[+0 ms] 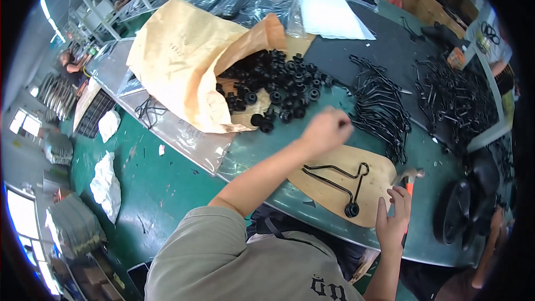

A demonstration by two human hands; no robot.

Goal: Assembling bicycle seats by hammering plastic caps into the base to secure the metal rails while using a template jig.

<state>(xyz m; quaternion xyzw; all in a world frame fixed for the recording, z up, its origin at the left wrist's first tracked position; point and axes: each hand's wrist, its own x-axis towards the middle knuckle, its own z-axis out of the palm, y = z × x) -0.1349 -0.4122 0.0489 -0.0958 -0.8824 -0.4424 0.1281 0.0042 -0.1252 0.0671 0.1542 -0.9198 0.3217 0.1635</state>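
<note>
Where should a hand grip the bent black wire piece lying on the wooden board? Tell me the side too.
Grip the bent wire piece on its long straight rod, coming from above. It lies flat on the wooden board, the black wheel weights one end, and the right hand rests close beside that end.

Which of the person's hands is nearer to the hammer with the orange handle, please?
The right hand: it lies over the hammer, just below its head. The left hand is farther, up by the black bent wire pieces.

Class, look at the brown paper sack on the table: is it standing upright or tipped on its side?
Tipped on its side. The brown paper sack lies flat on the table, mouth open, with black round parts spilling from it.
</note>
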